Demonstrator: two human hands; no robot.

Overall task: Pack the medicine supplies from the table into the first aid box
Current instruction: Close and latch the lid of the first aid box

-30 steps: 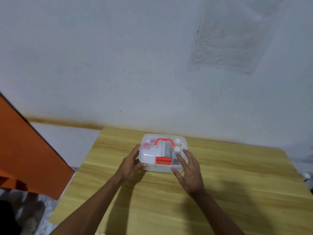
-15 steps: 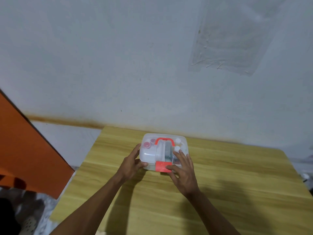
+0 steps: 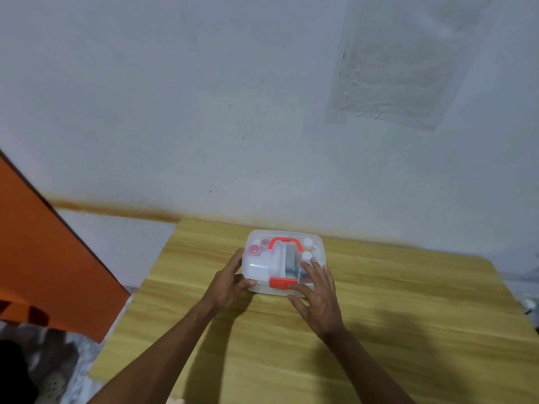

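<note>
The first aid box (image 3: 259, 266), clear plastic with a red handle (image 3: 284, 242) and a red front latch (image 3: 280, 282), sits with its lid down near the far edge of the wooden table (image 3: 379, 316). Through the lid I see pink-capped jars (image 3: 254, 249), white-capped bottles (image 3: 306, 248) and a grey pack (image 3: 290, 259). My left hand (image 3: 230, 282) grips the box's left front corner. My right hand (image 3: 316, 293) lies spread over the right front of the lid, its thumb beside the latch.
A stained white wall rises right behind the table. An orange panel (image 3: 43, 252) stands to the left, past the table's left edge. Cloth and a dark shape lie on the floor at the lower left. No loose supplies show on the tabletop.
My right hand slid left along the box front toward the red latch and stayed there. The latch now lies lower on the front. The left hand has not moved.
</note>
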